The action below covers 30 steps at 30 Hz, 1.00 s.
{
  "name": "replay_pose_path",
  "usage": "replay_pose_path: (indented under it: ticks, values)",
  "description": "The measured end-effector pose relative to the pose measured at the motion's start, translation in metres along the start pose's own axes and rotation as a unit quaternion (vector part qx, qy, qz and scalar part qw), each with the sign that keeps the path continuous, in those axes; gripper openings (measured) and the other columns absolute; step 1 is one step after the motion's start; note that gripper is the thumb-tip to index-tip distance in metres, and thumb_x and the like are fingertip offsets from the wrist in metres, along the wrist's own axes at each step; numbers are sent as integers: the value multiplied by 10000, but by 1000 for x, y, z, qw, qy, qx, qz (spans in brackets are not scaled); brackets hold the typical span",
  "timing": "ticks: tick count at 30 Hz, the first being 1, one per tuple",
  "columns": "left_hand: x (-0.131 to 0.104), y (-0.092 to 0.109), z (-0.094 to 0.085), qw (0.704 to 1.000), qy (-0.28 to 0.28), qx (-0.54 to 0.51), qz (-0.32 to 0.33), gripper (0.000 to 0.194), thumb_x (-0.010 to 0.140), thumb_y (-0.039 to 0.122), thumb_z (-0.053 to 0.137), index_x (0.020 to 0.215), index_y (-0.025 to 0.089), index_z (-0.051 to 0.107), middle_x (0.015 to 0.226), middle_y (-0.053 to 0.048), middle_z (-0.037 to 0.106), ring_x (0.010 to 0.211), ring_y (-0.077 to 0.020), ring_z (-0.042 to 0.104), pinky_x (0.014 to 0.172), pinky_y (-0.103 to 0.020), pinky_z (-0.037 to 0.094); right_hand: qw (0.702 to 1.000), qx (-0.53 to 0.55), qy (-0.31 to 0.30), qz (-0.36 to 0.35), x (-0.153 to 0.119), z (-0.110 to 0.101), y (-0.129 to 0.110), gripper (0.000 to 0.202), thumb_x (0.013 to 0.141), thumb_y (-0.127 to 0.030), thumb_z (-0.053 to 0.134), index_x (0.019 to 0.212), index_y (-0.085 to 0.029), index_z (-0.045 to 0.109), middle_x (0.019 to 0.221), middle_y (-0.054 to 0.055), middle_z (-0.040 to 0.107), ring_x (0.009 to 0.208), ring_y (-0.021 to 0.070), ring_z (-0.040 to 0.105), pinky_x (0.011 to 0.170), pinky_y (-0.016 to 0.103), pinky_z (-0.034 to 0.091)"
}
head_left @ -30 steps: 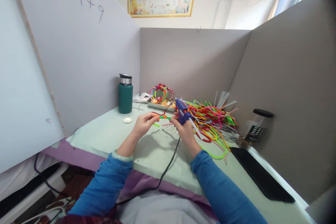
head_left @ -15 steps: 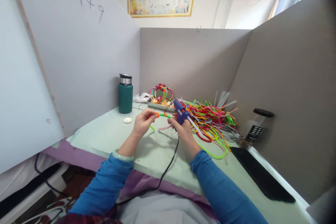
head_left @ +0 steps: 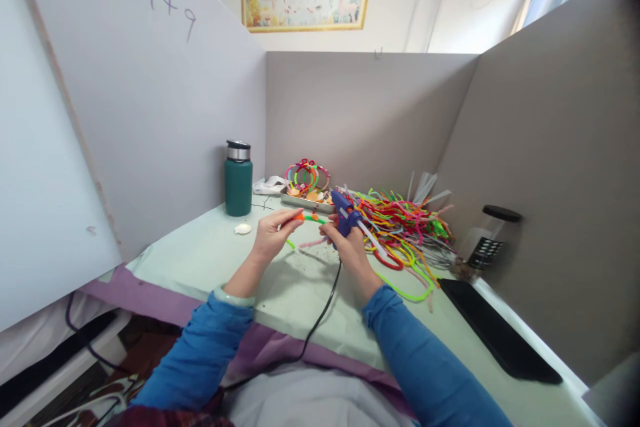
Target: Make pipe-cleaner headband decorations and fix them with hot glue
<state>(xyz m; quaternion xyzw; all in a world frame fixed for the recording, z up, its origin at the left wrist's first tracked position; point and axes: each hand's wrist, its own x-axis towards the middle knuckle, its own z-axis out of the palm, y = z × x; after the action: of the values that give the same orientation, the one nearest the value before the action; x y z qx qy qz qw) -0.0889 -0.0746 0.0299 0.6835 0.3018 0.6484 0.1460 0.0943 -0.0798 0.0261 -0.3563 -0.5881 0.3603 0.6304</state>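
Between my hands runs a pipe cleaner piece [head_left: 314, 219], green with orange wrapped parts. My left hand [head_left: 274, 232] pinches its orange end between thumb and fingers. In my right hand [head_left: 347, 240] is a blue hot glue gun [head_left: 344, 213], its clear glue stick [head_left: 373, 240] sticking out of the back toward me. The fingertips of that hand are also at the piece's other end; whether they grip it is hidden. A black cord [head_left: 324, 313] trails down from the gun. Under my hands lie a short green pipe cleaner [head_left: 291, 244] and a pink one [head_left: 313, 242].
Right of the gun lies a heap of coloured pipe cleaners [head_left: 405, 220] with red-handled scissors [head_left: 390, 260]. A metal tray [head_left: 305, 201] holding craft pieces and rings [head_left: 307, 175] stands behind. A green bottle [head_left: 239, 180], white shell-like piece [head_left: 243, 229], clear jar [head_left: 485, 240] and black panel [head_left: 500, 330] are around.
My left fingers have shifted slightly on the orange end and lie flatter over it. The right hand and glue gun stay almost in place.
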Motion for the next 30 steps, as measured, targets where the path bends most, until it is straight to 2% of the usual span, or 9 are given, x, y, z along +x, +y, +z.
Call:
replay_pose_path:
  ticks: [3,10,19,23,27,30]
  values:
    - [0,1,-1,1000,-7,17,4,262,785,322,662,1021,231,730,889,-47,693,743,-143,608,679,-260,493,1000,-4,3,2,0,0,0,402,687,-435,685,970,-173,569,694,23,659,607,174,591,539,287,431]
    - [1,6,-2,995,-27,76,58,223,826,323,615,987,221,731,897,-66,689,795,-168,618,731,-274,476,1000,25,6,-6,1,0,4,393,681,-421,695,959,-175,567,688,10,654,625,174,605,567,292,443]
    - [1,6,-1,992,-25,100,69,192,841,350,583,875,218,718,867,-67,690,788,-180,616,745,-300,484,1000,14,9,-10,-1,2,3,414,693,-440,685,983,-167,569,701,25,661,623,176,607,555,288,440]
    - [0,5,-1,997,-17,67,36,202,817,346,614,933,213,712,879,-56,686,777,-162,607,744,-286,482,1000,14,7,-10,-1,2,2,409,697,-443,681,980,-171,568,708,27,664,622,174,606,555,287,443]
    - [0,1,0,998,-30,6,-46,433,761,348,674,1163,199,619,873,-29,674,756,-140,599,691,-254,481,1000,7,8,0,-1,1,1,421,692,-459,682,979,-174,567,737,42,681,634,185,621,565,297,454]
    - [0,-2,0,996,-34,-29,-79,385,753,361,678,1084,170,634,882,-42,676,761,-145,602,674,-249,480,1000,11,10,0,-1,0,1,445,693,-472,684,997,-170,564,776,58,690,684,204,644,579,303,464]
